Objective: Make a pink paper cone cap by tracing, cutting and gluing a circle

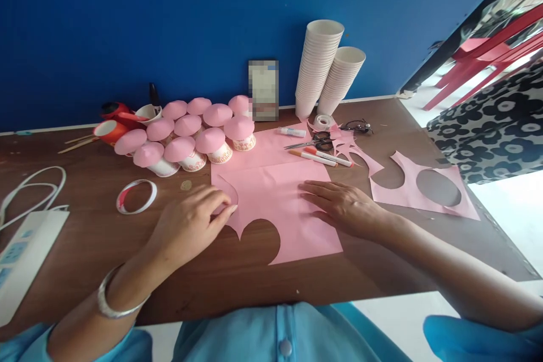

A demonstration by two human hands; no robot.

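Note:
A pink paper sheet [271, 192] with round cut-outs along its near and left edges lies in front of me, over more pink paper [263, 144]. At the curved left edge, my left hand [193, 220] has thumb and index finger pressed together on the pink paper. Its other fingers are curled and partly hidden. My right hand [339, 206] rests flat on the sheet's right side, fingers stretched out. Behind the sheet are a glue stick [292, 132], black-handled scissors [320, 141] and markers [314, 156].
Several paper cups with pink cone tops [211, 140] stand at back left. Tall white cup stacks [318, 68] lean near the blue wall [169, 22]. A tape ring [146, 198] and power strip [29, 260] lie left; a cut pink scrap [407, 192] lies right.

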